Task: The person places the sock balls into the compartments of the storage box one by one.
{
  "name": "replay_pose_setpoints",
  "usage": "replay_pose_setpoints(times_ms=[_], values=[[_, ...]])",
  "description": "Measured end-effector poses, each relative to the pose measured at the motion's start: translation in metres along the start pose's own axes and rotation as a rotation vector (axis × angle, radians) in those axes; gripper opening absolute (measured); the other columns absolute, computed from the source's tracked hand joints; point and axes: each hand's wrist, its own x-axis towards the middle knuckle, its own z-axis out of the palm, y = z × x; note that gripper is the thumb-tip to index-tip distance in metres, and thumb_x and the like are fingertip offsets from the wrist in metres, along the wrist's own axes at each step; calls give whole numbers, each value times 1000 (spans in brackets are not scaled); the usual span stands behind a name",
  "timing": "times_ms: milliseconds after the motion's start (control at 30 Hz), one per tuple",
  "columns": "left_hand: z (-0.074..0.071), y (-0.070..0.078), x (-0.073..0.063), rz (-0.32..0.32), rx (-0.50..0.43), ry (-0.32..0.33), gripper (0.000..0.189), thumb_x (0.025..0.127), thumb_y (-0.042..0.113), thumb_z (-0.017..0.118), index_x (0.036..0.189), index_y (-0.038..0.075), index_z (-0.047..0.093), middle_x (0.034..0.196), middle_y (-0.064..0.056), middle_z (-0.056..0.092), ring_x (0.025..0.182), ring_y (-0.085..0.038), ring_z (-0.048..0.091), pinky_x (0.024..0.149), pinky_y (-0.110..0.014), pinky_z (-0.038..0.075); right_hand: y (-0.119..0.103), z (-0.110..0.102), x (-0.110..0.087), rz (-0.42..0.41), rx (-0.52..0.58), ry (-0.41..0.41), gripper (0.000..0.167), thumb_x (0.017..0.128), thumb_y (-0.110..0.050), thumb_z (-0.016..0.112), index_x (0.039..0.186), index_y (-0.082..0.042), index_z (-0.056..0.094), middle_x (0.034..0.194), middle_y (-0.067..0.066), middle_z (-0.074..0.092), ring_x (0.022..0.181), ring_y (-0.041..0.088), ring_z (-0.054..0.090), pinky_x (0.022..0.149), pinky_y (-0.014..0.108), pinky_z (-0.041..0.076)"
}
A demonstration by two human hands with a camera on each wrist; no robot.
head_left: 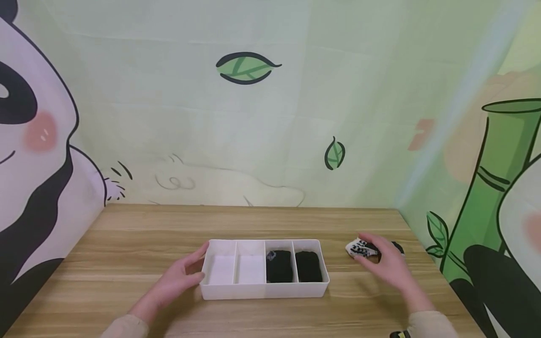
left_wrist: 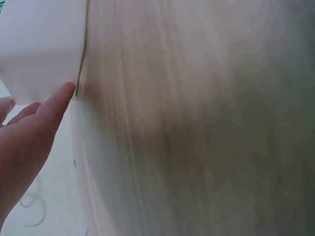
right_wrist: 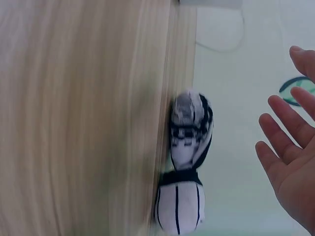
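Booth-like staged corner: cartoon panda-and-bamboo backdrop (head_left: 291, 117) around wood-grain table (head_left: 169, 223)

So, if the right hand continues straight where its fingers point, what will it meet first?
Probably the patterned black-and-white sock below the right hand; the depth between them is unclear.

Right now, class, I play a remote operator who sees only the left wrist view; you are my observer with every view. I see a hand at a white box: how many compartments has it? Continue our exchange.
Observer: The white box has four compartments in a row.
Operator: Is anything inside it?
Observer: Two dark bundles, one in each of the two compartments farthest from the left hand.
Operator: And where is the right hand?
Observer: To the right of the box, close to two black-and-white bundles.
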Motion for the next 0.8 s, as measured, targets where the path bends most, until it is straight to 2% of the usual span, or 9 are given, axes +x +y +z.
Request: replay_pose_setpoints(times_ms=[233,400,800], values=[[0,1,0,-14,-1,2,75,91,7,64,156,8,27,154,-24,33,138,-41,37,109,-50,31,11,-14,0,40,51,-50,57,81,-7,79,133,4,56,126,21,62,118,41,54,97,56,38],[0,0,1,-9,-2,4,75,91,8,65,156,8,28,154,-24,33,138,-40,37,110,-51,28,16,-24,1,65,83,-66,57,83,-9,78,134,5,54,128,24,60,121,44,50,98,61,36],[0,0,0,-7,-1,5,76,90,7,65,156,8,27,154,-23,31,139,-41,36,110,-51,28,39,-31,2,94,52,-98,63,83,-11,78,137,5,51,132,28,55,123,49,46,98,65,36]])
